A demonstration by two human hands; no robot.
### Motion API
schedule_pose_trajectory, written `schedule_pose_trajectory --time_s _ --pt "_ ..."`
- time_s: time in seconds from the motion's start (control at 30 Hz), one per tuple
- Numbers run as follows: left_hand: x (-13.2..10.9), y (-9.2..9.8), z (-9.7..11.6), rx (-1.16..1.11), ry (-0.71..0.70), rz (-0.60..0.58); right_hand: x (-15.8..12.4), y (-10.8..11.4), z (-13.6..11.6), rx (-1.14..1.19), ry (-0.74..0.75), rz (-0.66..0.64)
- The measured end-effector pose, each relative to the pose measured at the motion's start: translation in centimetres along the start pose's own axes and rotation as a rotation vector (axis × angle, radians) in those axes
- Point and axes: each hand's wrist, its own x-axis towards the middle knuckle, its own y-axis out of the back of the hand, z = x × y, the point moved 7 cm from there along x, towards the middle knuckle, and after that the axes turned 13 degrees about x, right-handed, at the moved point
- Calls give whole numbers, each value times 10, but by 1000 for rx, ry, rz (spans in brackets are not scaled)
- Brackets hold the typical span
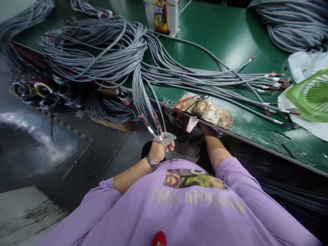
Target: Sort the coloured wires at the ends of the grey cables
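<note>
My left hand point(159, 149) is closed around the ends of a few grey cables point(153, 135), whose white-banded tips and thin coloured wires stand up above the fist. Grey covers sit on its thumb or finger. The cables run up to a big looped bundle point(123, 51) lying on the bench. My right hand point(205, 129) reaches under the bench's front edge, beside a pale pink tab point(192, 124); its fingers are hidden. Above it, a taped cardboard-like block point(205, 109) with red, orange and black wires lies along the edge.
More cable ends point(276, 82) lie across the green bench point(215, 24). A green fan point(311, 95) stands at the right, with another cable bundle point(294, 25) behind. Coiled cable point(110, 109) and wire spools point(43, 90) are below at left.
</note>
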Motion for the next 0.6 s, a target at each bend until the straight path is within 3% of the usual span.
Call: schedule_pose_trajectory --time_s 0.13,0.23,0.3,0.37,0.47,0.6 --pt "0 -5 -1 76 51 -60 -39 7 7 86 -108 57" --pt "0 -11 -4 130 76 -120 -89 7 4 195 -84 -26" --pt "0 -16 -5 164 69 -156 -120 4 -19 513 85 -214" --pt "-1 -21 -5 202 40 -187 -143 10 -44 667 194 -329" --pt "-4 -29 -2 257 -35 -253 -160 31 -84 732 321 -333" --pt "-7 -33 5 370 -154 -241 -165 45 -121 803 329 -310"
